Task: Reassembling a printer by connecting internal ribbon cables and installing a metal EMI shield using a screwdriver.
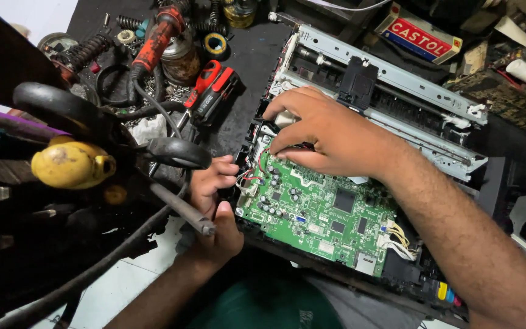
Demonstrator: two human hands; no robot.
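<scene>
1. On the dark counter (245,55) lies an opened printer chassis (397,91), its green circuit board (318,213) exposed.
2. Right hand (324,134): fingers pinch the wire connector at the board's upper-left corner.
3. Left hand (214,207): fingers curled against the board edge, steadying it.
4. Judged step: unplugging the red-and-white wires (248,178); the next move calls for a straight, gentle pull.

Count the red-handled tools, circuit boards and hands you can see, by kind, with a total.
Red-handled screwdrivers: 2
Red-handled soldering iron: 1
Green circuit board: 1
Hands: 2, left hand at the board's edge, right hand on its top end
Total: 6
</scene>
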